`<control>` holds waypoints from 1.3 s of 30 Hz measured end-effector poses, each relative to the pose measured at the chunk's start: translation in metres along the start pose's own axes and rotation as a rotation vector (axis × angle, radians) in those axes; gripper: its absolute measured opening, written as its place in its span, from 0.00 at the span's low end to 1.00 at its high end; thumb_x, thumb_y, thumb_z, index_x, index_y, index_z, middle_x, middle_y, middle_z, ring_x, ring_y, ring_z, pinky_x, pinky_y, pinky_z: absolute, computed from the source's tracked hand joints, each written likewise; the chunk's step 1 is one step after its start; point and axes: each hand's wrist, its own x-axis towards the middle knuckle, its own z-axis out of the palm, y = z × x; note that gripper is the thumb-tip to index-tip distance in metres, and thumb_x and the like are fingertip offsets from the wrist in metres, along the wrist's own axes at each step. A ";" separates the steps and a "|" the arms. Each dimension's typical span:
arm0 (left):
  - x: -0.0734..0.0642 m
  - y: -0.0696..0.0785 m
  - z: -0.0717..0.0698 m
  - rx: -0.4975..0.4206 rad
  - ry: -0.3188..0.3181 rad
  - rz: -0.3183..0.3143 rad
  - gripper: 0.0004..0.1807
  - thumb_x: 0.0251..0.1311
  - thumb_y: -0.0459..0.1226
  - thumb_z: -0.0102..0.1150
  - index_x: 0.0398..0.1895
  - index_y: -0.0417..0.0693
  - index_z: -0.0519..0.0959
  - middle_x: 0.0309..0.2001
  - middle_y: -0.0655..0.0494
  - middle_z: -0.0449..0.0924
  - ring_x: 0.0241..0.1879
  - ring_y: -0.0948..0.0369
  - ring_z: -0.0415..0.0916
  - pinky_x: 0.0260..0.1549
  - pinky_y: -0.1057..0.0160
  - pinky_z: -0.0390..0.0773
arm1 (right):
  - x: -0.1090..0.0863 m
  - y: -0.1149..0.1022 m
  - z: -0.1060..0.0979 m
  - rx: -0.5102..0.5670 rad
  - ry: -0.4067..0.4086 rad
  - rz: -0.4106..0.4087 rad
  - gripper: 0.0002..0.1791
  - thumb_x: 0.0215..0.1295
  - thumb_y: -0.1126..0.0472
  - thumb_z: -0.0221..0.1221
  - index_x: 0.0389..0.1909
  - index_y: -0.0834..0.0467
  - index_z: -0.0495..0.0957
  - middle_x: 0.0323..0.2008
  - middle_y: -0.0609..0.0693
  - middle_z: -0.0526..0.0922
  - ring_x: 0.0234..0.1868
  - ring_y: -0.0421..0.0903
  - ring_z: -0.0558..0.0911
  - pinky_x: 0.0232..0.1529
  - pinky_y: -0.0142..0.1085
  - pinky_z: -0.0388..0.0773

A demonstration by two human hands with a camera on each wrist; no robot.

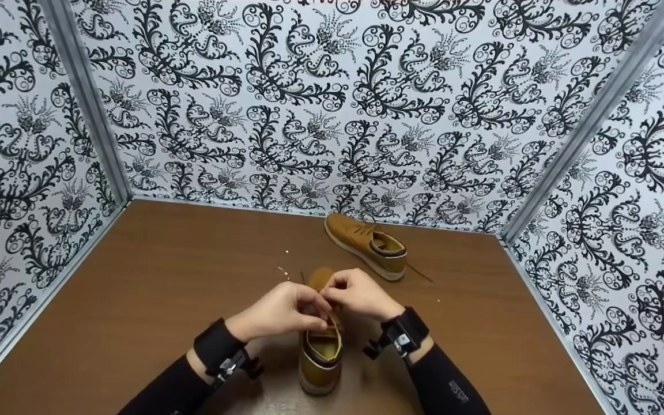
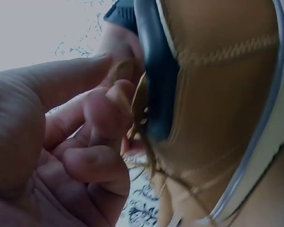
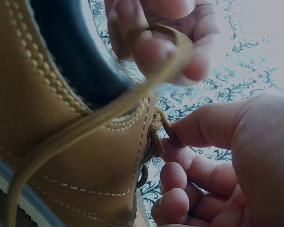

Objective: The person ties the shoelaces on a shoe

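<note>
A tan leather shoe [image 1: 319,374] with a dark padded collar stands on the table, heel toward me. Over its lacing are both hands. My right hand [image 1: 366,295] pinches a loop of brown shoelace [image 3: 166,127] between thumb and forefinger, close by the knot at the top of the tongue. The left hand [image 1: 277,311] holds another stretch of lace with its fingers curled; in the right wrist view this lace [image 3: 109,111] runs from those fingers across the shoe's side. The left fingertips partly cover the lace in the left wrist view.
A second tan shoe [image 1: 361,239] lies farther back, toe pointing left, its lace trailing onto the brown table [image 1: 193,259]. Small white specks [image 1: 286,273] dot the tabletop. Patterned wall panels [image 1: 309,115] enclose the table at the back and both sides.
</note>
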 end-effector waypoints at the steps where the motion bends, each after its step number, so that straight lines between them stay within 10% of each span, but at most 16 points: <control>1: -0.001 0.000 -0.003 0.035 0.002 0.013 0.11 0.63 0.39 0.81 0.46 0.47 0.93 0.42 0.54 0.93 0.39 0.65 0.85 0.40 0.72 0.83 | 0.000 0.000 0.000 -0.001 0.000 0.003 0.09 0.72 0.54 0.66 0.33 0.51 0.90 0.31 0.43 0.90 0.30 0.38 0.82 0.33 0.29 0.78; 17: -0.006 -0.011 -0.019 0.527 -0.039 0.124 0.09 0.63 0.36 0.76 0.45 0.57 0.95 0.41 0.62 0.87 0.39 0.66 0.82 0.41 0.68 0.85 | 0.000 -0.002 0.001 0.004 0.002 0.031 0.08 0.73 0.53 0.69 0.35 0.51 0.90 0.30 0.41 0.89 0.30 0.39 0.84 0.34 0.30 0.82; 31: -0.003 -0.005 -0.010 0.443 -0.024 0.209 0.04 0.68 0.41 0.77 0.42 0.54 0.93 0.39 0.61 0.90 0.37 0.67 0.84 0.41 0.68 0.84 | 0.001 -0.001 -0.001 -0.013 0.006 0.004 0.09 0.73 0.52 0.68 0.36 0.51 0.91 0.31 0.42 0.91 0.31 0.39 0.85 0.35 0.30 0.83; 39: -0.004 -0.012 -0.017 0.363 -0.029 0.137 0.07 0.65 0.38 0.79 0.44 0.54 0.93 0.39 0.59 0.89 0.36 0.62 0.84 0.38 0.71 0.83 | 0.000 -0.002 0.000 0.006 -0.002 0.014 0.09 0.73 0.51 0.69 0.36 0.51 0.91 0.31 0.44 0.91 0.31 0.44 0.86 0.33 0.30 0.82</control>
